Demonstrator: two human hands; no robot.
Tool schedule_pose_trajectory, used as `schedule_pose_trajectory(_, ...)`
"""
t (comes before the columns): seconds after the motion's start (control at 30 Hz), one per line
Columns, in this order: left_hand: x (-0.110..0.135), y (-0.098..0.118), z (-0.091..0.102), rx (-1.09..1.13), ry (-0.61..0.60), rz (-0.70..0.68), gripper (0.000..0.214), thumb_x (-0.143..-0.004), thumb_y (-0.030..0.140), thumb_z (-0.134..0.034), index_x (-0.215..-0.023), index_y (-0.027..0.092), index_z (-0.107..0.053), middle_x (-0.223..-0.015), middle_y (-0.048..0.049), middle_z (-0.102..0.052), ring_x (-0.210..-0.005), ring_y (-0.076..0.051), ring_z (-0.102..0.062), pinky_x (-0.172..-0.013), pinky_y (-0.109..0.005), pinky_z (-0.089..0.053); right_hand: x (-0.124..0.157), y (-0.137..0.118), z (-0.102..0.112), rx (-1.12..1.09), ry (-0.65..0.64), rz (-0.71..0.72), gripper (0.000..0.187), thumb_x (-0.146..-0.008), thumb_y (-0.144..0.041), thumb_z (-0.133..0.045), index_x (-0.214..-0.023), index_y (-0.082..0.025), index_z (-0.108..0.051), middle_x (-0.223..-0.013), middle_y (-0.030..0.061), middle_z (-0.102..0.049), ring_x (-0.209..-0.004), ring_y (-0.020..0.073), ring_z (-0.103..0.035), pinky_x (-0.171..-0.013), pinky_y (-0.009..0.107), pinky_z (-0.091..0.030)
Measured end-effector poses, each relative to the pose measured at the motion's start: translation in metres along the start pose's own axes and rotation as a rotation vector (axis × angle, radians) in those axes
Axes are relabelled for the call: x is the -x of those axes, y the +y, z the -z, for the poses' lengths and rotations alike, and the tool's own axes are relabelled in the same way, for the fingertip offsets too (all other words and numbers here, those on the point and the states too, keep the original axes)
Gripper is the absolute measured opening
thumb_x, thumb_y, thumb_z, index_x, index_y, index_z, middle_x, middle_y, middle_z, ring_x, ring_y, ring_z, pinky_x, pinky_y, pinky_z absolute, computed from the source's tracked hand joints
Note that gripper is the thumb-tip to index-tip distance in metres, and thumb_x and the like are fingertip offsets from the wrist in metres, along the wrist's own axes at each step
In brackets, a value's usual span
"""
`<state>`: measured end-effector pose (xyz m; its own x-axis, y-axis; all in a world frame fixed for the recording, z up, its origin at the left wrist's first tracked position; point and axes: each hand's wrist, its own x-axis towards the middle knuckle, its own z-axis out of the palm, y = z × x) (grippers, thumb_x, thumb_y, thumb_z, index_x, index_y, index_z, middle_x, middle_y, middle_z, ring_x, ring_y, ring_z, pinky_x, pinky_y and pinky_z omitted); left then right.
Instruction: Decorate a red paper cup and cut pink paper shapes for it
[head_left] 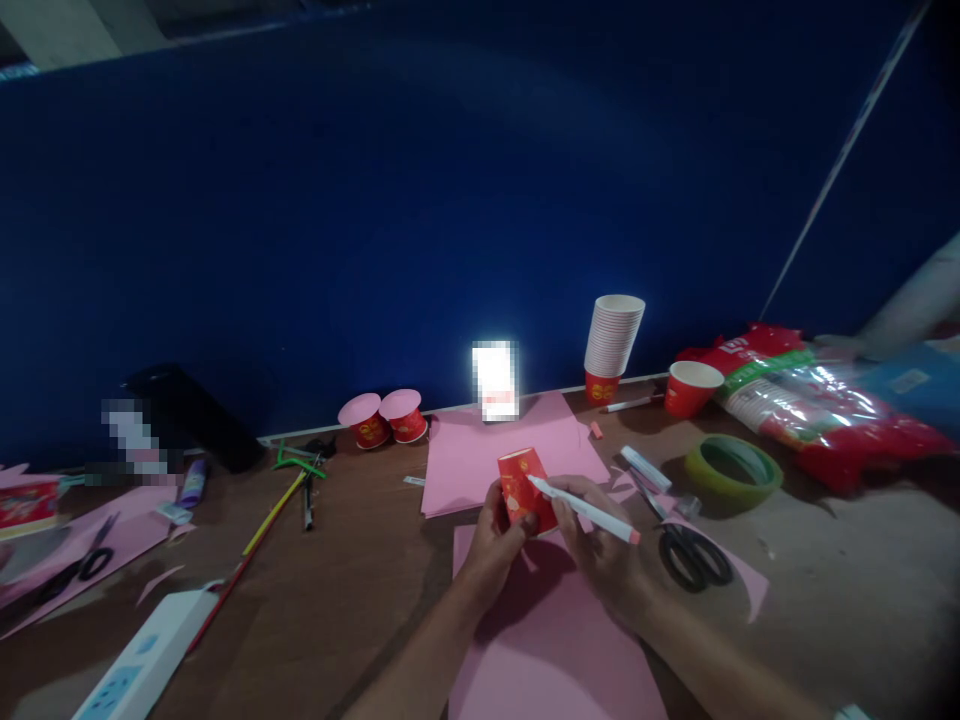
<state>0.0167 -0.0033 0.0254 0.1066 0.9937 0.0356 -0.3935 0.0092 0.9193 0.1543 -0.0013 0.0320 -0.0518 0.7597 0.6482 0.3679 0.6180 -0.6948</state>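
My left hand (501,530) is closed around a red paper cup (521,472) with a gold print, its fingers on the lower left side. In my right hand (596,525) is a white marker (592,512) with a pinkish-red end, its other end pointing at the cup's front. Whether the tip touches the cup I cannot tell. Both hands are above a pink paper sheet (559,650). More pink sheets (465,460) lie just behind the cup.
At the back stand two red cups with pink discs (403,415), a tall stack of cups (615,340) and a single cup (691,388). Tape (733,470), scissors (694,558) and a red bag (810,400) lie right. A power strip (146,650) lies left.
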Motion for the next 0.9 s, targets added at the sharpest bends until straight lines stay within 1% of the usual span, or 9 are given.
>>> schedule_pose_trajectory(0.2, 0.001, 0.003, -0.002, -0.011, -0.005, -0.002, 0.043, -0.067, 0.034, -0.069, -0.105, 0.020, -0.053, -0.096, -0.0056, -0.061, -0.092, -0.022, -0.055, -0.087, -0.034, -0.040, 0.001, 0.000, 0.000, -0.016, 0.003, -0.020, 0.016, -0.085, -0.017, -0.049, -0.099, -0.020, -0.057, -0.091, 0.0070, -0.064, -0.087, 0.0212, -0.061, -0.072, 0.033, -0.051)
schedule_pose_trajectory(0.47, 0.001, -0.001, 0.001, 0.021, 0.020, 0.016, 0.048, -0.066, 0.034, -0.071, -0.107, 0.020, -0.052, -0.100, -0.0070, -0.061, -0.096, -0.022, -0.056, -0.087, -0.033, -0.040, 0.001, -0.001, 0.000, 0.003, 0.016, -0.015, 0.014, -0.084, -0.017, -0.050, -0.096, -0.020, -0.058, -0.088, 0.0060, -0.064, -0.084, 0.0205, -0.060, -0.072, 0.032, -0.050)
schedule_pose_trajectory(0.6, 0.000, -0.003, 0.002, 0.013, 0.006, 0.008, 0.045, -0.067, 0.033, -0.070, -0.106, 0.021, -0.053, -0.099, -0.0058, -0.061, -0.095, -0.022, -0.056, -0.087, -0.033, -0.040, 0.000, -0.003, 0.000, 0.004, 0.022, -0.013, 0.013, -0.084, -0.018, -0.049, -0.094, -0.019, -0.058, -0.085, 0.0061, -0.064, -0.081, 0.0201, -0.060, -0.070, 0.032, -0.050)
schedule_pose_trajectory(0.73, -0.002, -0.006, 0.005, 0.032, 0.026, 0.021, 0.044, -0.067, 0.033, -0.070, -0.105, 0.022, -0.053, -0.098, -0.0046, -0.061, -0.095, -0.021, -0.056, -0.087, -0.032, -0.040, 0.000, -0.003, 0.000, 0.002, 0.029, -0.015, 0.012, -0.084, -0.018, -0.050, -0.093, -0.019, -0.058, -0.084, 0.0059, -0.063, -0.079, 0.0193, -0.060, -0.069, 0.031, -0.050)
schedule_pose_trajectory(0.9, -0.003, -0.008, 0.005, 0.028, 0.068, 0.040, 0.049, -0.065, 0.035, -0.071, -0.108, 0.020, -0.052, -0.101, -0.0073, -0.061, -0.097, -0.023, -0.056, -0.089, -0.035, -0.039, 0.000, -0.003, 0.000, 0.011, 0.031, -0.011, 0.011, -0.085, -0.018, -0.049, -0.091, -0.018, -0.058, -0.083, 0.0055, -0.062, -0.078, 0.0186, -0.060, -0.069, 0.031, -0.049)
